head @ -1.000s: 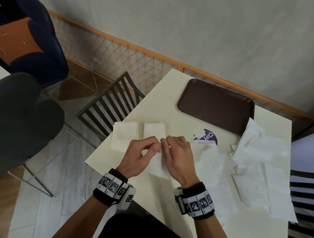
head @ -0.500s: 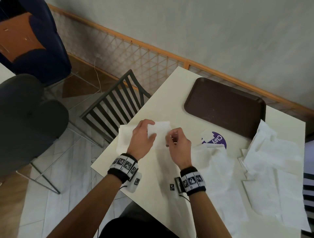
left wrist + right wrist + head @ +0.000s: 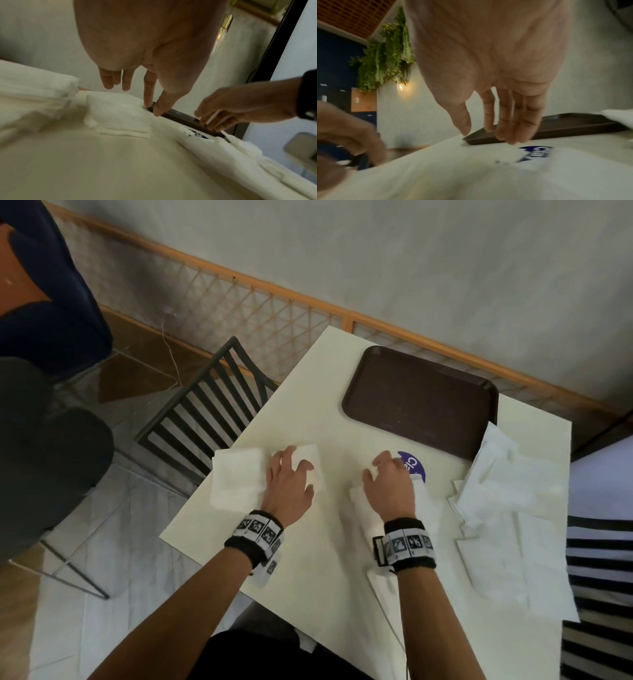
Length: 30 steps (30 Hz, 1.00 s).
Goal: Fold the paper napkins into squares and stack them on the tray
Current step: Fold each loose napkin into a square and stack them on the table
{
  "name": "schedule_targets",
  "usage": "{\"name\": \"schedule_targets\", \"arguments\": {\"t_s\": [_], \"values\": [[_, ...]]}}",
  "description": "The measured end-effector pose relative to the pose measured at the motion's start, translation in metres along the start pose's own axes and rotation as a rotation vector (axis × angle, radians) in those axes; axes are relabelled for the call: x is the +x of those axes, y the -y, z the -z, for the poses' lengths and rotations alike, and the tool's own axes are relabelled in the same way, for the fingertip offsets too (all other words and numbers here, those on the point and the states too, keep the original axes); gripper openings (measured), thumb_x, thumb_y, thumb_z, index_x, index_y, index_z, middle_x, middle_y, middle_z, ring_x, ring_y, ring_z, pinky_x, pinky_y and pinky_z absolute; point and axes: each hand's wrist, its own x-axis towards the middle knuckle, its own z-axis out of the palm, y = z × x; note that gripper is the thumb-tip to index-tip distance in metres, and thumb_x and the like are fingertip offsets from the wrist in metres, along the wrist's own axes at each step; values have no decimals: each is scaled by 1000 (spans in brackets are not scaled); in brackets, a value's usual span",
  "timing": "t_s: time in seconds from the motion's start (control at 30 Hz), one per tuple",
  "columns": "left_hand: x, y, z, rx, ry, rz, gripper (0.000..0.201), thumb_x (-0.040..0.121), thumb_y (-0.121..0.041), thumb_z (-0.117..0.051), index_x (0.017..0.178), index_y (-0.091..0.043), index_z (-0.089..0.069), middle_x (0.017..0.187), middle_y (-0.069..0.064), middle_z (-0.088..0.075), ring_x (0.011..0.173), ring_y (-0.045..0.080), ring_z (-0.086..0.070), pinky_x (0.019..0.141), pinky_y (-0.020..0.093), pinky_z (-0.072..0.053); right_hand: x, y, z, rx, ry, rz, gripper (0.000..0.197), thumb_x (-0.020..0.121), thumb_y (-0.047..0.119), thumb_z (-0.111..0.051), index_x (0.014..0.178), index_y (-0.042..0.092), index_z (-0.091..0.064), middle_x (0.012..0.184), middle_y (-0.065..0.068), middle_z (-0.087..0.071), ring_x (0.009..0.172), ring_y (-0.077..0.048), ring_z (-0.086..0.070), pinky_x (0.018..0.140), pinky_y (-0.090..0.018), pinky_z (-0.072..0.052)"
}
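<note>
With the left hand (image 3: 289,481) spread flat over the small folded white paper napkin (image 3: 310,463) and the right hand (image 3: 388,486) reaching loose-fingered onto an unfolded white napkin (image 3: 424,501), a careless tug could tear or skew it, leaving the dark brown plastic tray (image 3: 419,402) bare.

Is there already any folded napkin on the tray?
No: in the head view the brown tray holds nothing, and both folded napkins lie on the table by the left hand.

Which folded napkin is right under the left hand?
The smaller folded napkin, the one nearer the tray. The left hand hangs over it. The bigger folded napkin lies beside it at the table's edge.
</note>
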Motion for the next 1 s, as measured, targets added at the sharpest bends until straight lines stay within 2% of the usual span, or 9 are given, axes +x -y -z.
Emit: {"name": "schedule_targets", "arguments": {"t_s": [0.1,0.17,0.27,0.37,0.47,0.6,0.8,0.9,1.0], "values": [[-21,-18,-15,-145,24,-9,35,100,-22,-67,135,-20,-63,153,5,-45,146,29,-32,123,42,-35,-1,-42,20,-183,157,-184,61,102,48,-70,147,11,-53,145,-18,-61,132,-41,-60,108,-51,-53],[-31,-30,-28,-244,54,10,32,102,-23,-66,135,-20,-63,141,2,-55,135,25,-43,115,38,-42,-4,-61,24,-116,232,-175,35,103,40,-72,132,21,-64,133,-10,-69,121,-34,-66,102,-44,-55],[-39,-54,-44,-408,76,89,35,104,-28,-67,137,-19,-60,131,0,-62,124,23,-59,103,31,-47,-11,-75,26,83,191,-37,6,101,26,-76,102,25,-70,104,1,-77,102,-25,-71,95,-37,-56],[-41,-79,-53,-670,37,190,64,96,-43,-79,148,-21,-49,128,-3,-64,111,19,-67,96,32,-56,-25,-78,39,404,198,91,12,99,25,-81,94,20,-71,92,11,-77,90,-11,-72,89,-28,-55],[-44,-103,-48,-944,9,327,87,85,-59,-84,154,-28,-41,127,-4,-68,111,16,-72,98,35,-59,-41,-75,61,731,239,164,20,101,24,-81,88,16,-66,92,5,-77,88,-10,-71,83,-28,-54],[-54,-122,-38,-1223,-42,304,59,90,-39,-87,138,-20,-58,115,2,-82,104,19,-80,91,41,-65,-45,-85,75,865,162,137,22,99,25,-84,86,16,-68,100,-3,-80,99,-29,-77,83,-48,-61],[-56,-120,-60,-1085,-142,402,23,99,-18,-79,98,2,-67,86,11,-81,85,25,-81,83,46,-68,-38,-110,37,550,-5,17,27,93,32,-88,83,18,-68,96,-1,-75,91,-18,-73,86,-40,-59],[-62,-118,-68,-1112,-149,461,15,103,-9,-71,97,4,-73,86,18,-81,87,40,-80,73,38,-69,-39,-119,28,532,-13,7,25,95,28,-87,84,15,-68,91,-3,-73,87,-18,-69,80,-34,-51],[-67,-112,-67,-1079,-174,484,10,104,-2,-66,97,2,-73,80,15,-81,83,40,-80,71,35,-68,-39,-122,33,525,-16,22,22,96,26,-86,86,15,-69,92,-1,-73,86,-13,-68,80,-31,-51]]}}
